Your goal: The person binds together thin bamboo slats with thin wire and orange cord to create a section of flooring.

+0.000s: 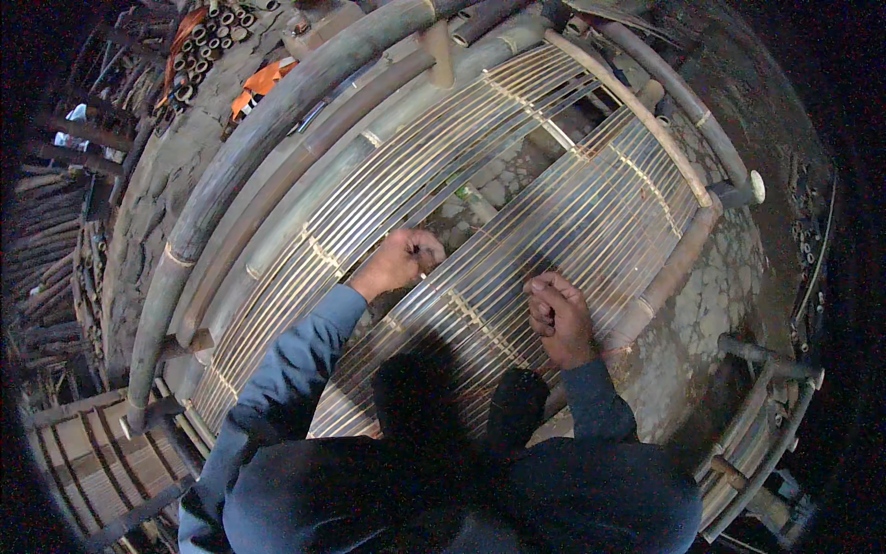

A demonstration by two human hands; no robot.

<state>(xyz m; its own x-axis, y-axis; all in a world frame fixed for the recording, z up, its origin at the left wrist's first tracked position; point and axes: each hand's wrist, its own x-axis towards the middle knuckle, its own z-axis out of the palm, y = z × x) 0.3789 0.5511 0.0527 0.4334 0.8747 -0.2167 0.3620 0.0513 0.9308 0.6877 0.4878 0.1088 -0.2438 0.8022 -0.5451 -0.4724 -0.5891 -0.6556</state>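
Note:
A large bamboo frame (646, 305) lies flat before me, filled with many thin parallel bamboo slats (554, 222). My left hand (399, 260) is curled into a fist at the edge of a gap in the slats, pinching what looks like a thin slat or tie. My right hand (557, 319) is also clenched, resting on the slats near the frame's thick side pole. What it grips is too small to tell. Both sleeves are blue.
Thick bamboo poles (240, 166) curve along the left of the frame. A heap of cut bamboo tubes (205, 46) and orange cloth (260, 81) lie at the top left. Stone paving (701, 286) shows right; another slatted frame (757, 434) stands lower right.

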